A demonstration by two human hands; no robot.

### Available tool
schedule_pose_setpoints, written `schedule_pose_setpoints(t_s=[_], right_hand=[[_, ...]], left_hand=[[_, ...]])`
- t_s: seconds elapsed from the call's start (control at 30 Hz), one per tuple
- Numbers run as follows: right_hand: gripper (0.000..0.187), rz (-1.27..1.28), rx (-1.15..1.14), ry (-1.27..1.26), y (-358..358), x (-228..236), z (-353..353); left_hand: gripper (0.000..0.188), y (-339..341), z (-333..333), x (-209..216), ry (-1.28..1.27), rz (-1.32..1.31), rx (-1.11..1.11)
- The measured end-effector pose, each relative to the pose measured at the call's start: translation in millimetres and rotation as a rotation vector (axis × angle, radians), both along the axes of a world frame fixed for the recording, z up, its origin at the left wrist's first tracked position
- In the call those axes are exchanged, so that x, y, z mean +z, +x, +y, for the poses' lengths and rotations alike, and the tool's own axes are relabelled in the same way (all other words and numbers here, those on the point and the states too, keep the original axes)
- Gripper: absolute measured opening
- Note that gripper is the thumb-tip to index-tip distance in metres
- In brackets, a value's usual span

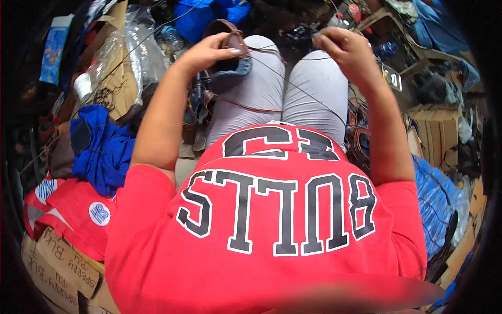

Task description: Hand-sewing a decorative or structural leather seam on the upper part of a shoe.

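Observation:
Above my left knee, my left hand [209,52] is closed round a shoe [232,76] with brown upper parts and a blue-grey end. Its thumb lies along the shoe's opening. Thin dark cord [308,94] trails from near the shoe across my grey trousers [314,86]. A brown strand [243,108] lies over my left thigh. Over the right knee, my right hand [342,49] is raised with its fingers pinched together, apart from the shoe. Whatever sits between those fingertips is too small and blurred to name.
Blue cloth [104,149], a red bag [83,214] and cardboard [63,267] are heaped at my left. Clear plastic [141,52] and a bottle [171,36] lie farther ahead. At my right are a cardboard box [436,131], blue plastic [434,196] and several dark shoes [360,138].

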State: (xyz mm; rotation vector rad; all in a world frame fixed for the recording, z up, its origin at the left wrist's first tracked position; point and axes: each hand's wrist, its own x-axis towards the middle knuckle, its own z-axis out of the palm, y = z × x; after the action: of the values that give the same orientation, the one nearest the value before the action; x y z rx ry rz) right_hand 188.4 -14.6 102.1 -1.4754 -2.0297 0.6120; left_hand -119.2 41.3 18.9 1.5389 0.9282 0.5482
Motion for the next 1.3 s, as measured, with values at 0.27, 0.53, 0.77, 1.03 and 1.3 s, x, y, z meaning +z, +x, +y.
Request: schedule_pose_setpoints(t_s=[0.27, 0.53, 0.77, 1.03, 1.3], right_hand=[[0.015, 0.001, 0.230, -0.589, 87.6, 37.6, -125.0], [0.023, -0.308, 0.005, -0.585, 95.4, -21.5, -144.5], [0.019, -0.334, -0.022, -0.225, 37.8, -61.5, -85.9], [0.016, -0.707, -0.391, 0.038, 132.3, -84.9, -79.9], [0.013, 0.841, -0.945, -0.038, 226.2, -120.1, -63.5]], left_hand=[[0.031, -14.1, 0.1, 17.1, 0.197, 0.069, 0.087], [0.030, -13.8, -4.1, 34.0, 0.147, 0.004, 0.097], [0.037, 27.6, -26.5, 36.8, 0.296, 0.194, -0.024], [0.051, 30.3, -40.0, 21.2, 1.056, 0.572, 0.029], [0.037, 30.5, -39.5, 9.4, 0.716, 0.480, 0.170]])
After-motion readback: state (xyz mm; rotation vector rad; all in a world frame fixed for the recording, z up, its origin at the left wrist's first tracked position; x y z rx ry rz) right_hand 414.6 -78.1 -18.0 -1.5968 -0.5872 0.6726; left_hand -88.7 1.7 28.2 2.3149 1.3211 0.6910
